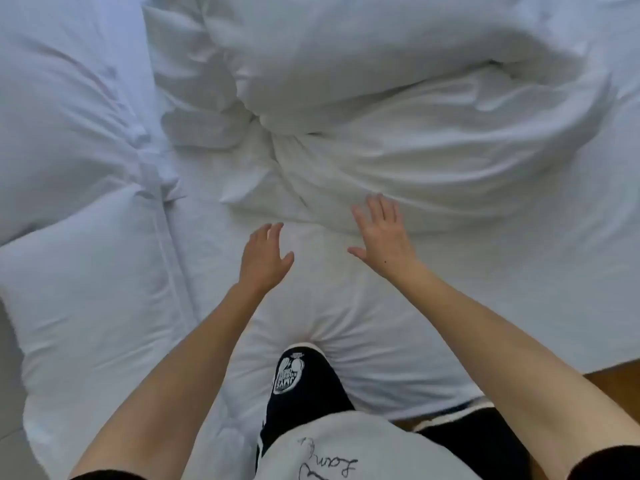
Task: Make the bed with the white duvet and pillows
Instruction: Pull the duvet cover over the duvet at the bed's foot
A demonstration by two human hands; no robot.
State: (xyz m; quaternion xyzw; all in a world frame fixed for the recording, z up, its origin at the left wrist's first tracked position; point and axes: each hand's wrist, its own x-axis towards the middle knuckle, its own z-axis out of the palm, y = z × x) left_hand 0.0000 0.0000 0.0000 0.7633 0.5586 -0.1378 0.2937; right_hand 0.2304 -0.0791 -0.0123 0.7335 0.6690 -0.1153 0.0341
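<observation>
Both hands have fingers spread flat, gripping nothing: right hand (382,237) at the edge of the crumpled, puffy white duvet (398,109), left hand (265,256) over smooth bedsheet (485,289). Two soft creased pillows (69,168) lie left; a knee in dark shorts (304,379) dents the mattress.

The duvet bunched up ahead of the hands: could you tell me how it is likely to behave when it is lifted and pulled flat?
The duvet is heaped in soft folds, so it will probably flop and drape rather than hold shape. Its puffy bulk suggests it is light for its size, though awkward to lift. It may drag across the sheet as one mass.
</observation>
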